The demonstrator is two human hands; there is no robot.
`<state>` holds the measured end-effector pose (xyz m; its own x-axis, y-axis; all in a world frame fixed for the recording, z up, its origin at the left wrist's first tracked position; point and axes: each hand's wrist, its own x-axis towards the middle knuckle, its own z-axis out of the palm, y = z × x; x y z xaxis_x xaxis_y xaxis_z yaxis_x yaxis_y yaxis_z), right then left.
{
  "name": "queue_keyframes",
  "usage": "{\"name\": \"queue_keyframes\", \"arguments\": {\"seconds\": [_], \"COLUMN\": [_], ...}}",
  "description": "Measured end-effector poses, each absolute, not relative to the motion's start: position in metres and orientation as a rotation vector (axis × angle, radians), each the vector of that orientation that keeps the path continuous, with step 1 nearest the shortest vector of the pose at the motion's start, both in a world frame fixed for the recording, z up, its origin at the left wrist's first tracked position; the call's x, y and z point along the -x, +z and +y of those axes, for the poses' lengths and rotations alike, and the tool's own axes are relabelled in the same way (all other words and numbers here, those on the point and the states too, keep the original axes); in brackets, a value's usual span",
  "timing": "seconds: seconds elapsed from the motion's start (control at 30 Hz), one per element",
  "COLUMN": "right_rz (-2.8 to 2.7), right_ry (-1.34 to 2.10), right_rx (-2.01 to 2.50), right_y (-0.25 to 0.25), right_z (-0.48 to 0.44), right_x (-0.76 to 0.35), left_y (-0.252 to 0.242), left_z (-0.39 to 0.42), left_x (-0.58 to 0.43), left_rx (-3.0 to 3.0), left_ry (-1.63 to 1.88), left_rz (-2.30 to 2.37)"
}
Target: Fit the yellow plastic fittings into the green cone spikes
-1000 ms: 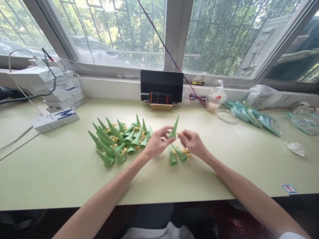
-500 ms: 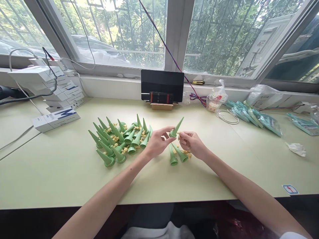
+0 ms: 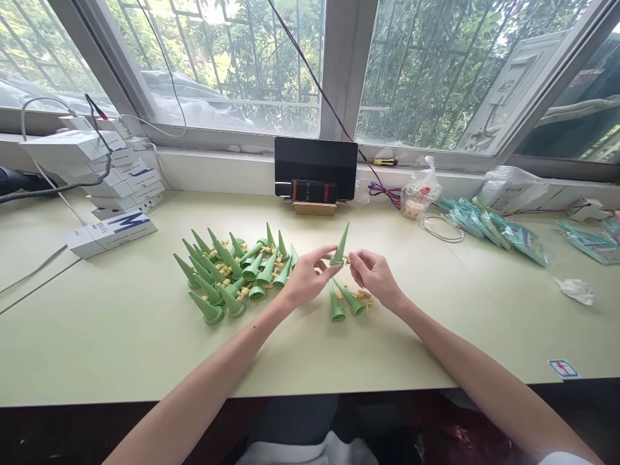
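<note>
Your left hand (image 3: 310,276), at the middle of the frame, has its thumb and fingers parted just enough to grip a green plastic spike (image 3: 340,247) by its wide base. The spike stands nearly upright, its tip up and leaning slightly right, clear of the table (image 3: 145,349). Your right hand (image 3: 372,274), just right of centre, has its thumb and forefinger pinched together on a small yellow piece (image 3: 347,259) beside the spike's base; you cannot tell here whether the piece is seated in the spike.

Just below your hands, two loose spikes (image 3: 336,305) lie with their open ends toward the bottom of the frame, near some loose yellow pieces (image 3: 366,299). Left of centre, you have a dense cluster of green spikes (image 3: 225,257), some standing and others lying, with yellow parts among them. At upper centre, a phone (image 3: 314,192) leans against a dark screen (image 3: 314,158).
</note>
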<state>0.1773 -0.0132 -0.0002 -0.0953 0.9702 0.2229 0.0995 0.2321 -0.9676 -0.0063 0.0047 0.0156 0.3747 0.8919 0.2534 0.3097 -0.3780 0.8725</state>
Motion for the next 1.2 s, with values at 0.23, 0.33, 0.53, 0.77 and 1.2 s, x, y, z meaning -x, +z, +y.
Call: {"name": "queue_keyframes", "arguments": {"seconds": [0.23,0.33,0.53,0.77,1.2], "right_rz": [-1.798,-1.885,-1.964,-1.987,-1.626], "right_ry": [0.402,0.277,0.175,0.202,0.711], "right_rx": [1.094,1.088,1.060,1.039,1.123], "right_y": [0.004,0.002,-0.002,-0.006,0.002], "right_z": [-0.017,-0.014,-0.009,-0.010,-0.016], "right_x": [-0.183,-0.187,-0.192,-0.192,-0.183], "left_y": [0.023,0.024,0.026,0.028,0.018], "left_z": [0.003,0.003,0.002,0.002,0.006], "left_x": [0.008,0.008,0.009,0.011,0.013], "left_rx": [-1.735,-1.691,-1.681,-1.759,-1.882], "left_ry": [0.962,0.954,0.913,0.890,0.912], "left_rz": [1.086,1.055,1.056,1.021,0.936]}}
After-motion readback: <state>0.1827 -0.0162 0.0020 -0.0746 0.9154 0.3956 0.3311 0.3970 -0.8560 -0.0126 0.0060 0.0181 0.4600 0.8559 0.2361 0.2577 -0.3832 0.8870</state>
